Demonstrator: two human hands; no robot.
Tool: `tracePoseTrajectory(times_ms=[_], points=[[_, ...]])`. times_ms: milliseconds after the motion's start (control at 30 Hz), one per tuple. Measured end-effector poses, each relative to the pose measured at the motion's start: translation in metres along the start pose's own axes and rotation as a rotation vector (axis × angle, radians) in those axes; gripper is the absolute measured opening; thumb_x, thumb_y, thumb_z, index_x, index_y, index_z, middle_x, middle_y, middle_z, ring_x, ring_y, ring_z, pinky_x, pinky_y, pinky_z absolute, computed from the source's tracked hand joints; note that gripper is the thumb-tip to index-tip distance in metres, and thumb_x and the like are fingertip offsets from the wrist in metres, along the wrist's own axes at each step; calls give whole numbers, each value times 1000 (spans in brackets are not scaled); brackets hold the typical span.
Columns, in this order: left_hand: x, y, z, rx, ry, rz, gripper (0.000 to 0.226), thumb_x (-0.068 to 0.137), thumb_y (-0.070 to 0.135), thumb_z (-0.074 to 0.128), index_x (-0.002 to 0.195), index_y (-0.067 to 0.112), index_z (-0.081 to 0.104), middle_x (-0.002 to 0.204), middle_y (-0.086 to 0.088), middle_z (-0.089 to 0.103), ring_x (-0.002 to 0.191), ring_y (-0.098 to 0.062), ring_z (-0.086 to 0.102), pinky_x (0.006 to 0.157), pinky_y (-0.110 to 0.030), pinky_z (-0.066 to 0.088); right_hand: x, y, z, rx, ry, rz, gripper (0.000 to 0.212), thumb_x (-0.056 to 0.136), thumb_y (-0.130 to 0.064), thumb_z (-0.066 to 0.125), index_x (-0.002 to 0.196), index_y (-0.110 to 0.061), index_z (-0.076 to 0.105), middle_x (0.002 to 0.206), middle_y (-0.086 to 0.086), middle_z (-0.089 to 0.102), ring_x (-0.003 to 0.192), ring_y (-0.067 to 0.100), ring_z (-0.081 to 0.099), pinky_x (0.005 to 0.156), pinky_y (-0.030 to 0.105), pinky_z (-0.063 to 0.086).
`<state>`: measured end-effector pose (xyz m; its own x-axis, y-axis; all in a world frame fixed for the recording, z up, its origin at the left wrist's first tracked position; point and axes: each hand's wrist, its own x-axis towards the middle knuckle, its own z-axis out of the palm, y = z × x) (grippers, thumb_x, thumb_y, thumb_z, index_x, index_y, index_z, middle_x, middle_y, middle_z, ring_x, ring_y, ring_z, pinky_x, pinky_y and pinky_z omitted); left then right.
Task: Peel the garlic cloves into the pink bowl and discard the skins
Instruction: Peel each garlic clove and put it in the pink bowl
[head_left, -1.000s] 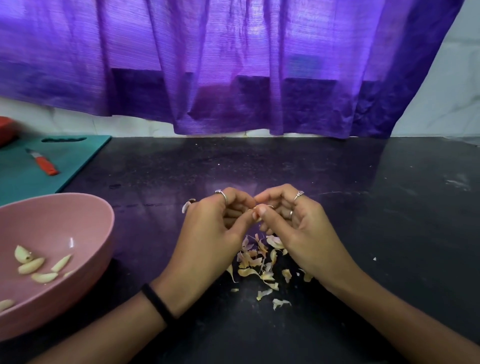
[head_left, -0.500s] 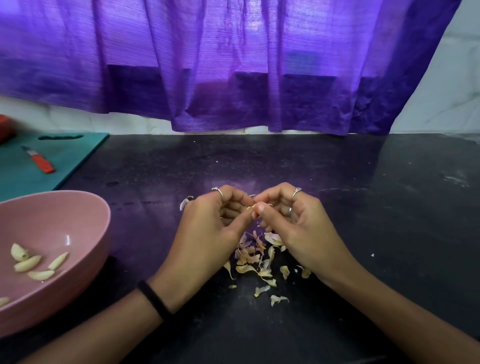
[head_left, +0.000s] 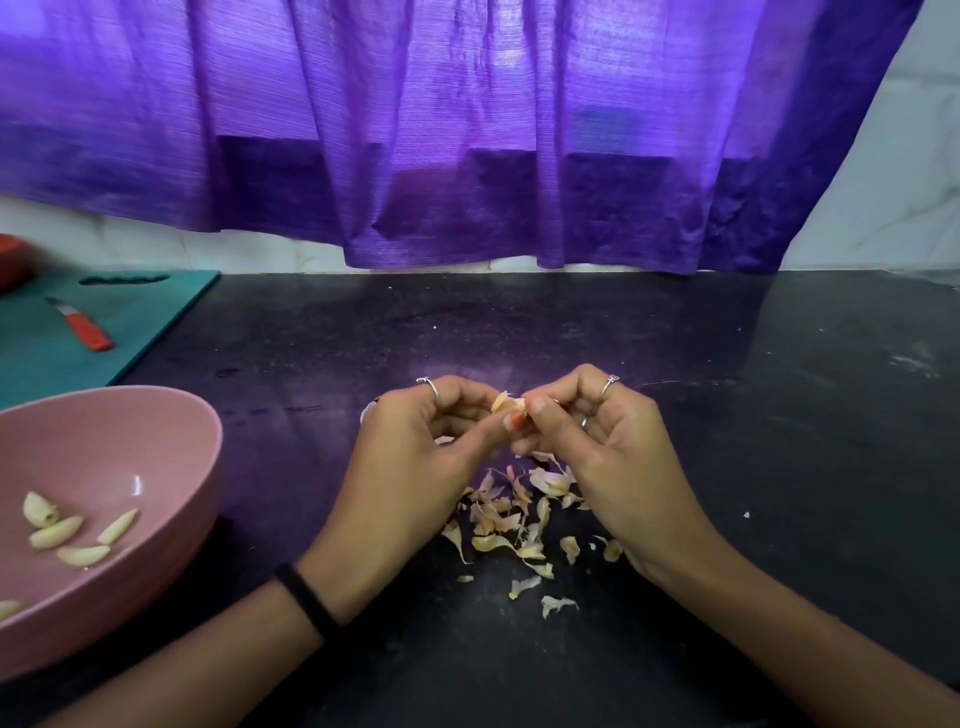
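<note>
Garlic clove (head_left: 508, 406) sits pinched between my left hand (head_left: 415, 467) and right hand (head_left: 602, 457), both grips clamped on it. I judge small nail pulls best, dropping skin onto the near pile of skins (head_left: 514, 525).

my left hand (head_left: 410, 457) enters from 7 o'clock, fingers curled, thumb extended toward 2 o'clock. my right hand (head_left: 608, 452) enters from 5 o'clock, fingers curled. both thumbs pinch one garlic clove (head_left: 506, 404) where the fingertips meet.
</note>
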<state>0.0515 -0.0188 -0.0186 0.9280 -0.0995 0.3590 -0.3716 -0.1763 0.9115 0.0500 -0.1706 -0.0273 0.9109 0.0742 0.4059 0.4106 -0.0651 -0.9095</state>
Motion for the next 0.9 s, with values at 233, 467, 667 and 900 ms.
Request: tracePoseTrajectory(times_ms=[233, 467, 667, 900], points=[[3, -5, 1, 74, 2, 4, 11, 81, 11, 71, 80, 22, 69, 71, -1, 72, 64, -7, 67, 67, -19, 54, -1, 1, 3, -160, -60, -69, 13, 96, -9, 55, 98, -13, 68, 75, -13, 66, 69, 2, 60, 67, 18, 50], [1, -5, 2, 87, -36, 34, 13, 83, 8, 69, 80, 20, 68, 69, 4, 70, 65, -6, 66, 67, -20, 55, -3, 0, 4, -197, -24, -82, 15, 96, -12, 54, 85, -12, 62, 66, -10, 60, 63, 7, 55, 62, 30, 49], [-2, -3, 4, 166, -33, 88, 15, 85, 9, 68, 83, 24, 66, 71, 12, 71, 67, 0, 66, 67, -18, 53, -4, 0, 5, -200, -6, -63, 16, 98, -12, 52, 84, -13, 60, 69, -9, 63, 63, 9, 55, 61, 32, 48], [-4, -1, 9, 130, 0, 103, 8, 88, 18, 65, 91, 25, 68, 76, 8, 72, 70, -4, 68, 66, -22, 55, -4, 0, 5, -189, 55, -93, 16, 99, -16, 52, 85, -11, 58, 77, -3, 69, 68, 15, 63, 64, 38, 54]])
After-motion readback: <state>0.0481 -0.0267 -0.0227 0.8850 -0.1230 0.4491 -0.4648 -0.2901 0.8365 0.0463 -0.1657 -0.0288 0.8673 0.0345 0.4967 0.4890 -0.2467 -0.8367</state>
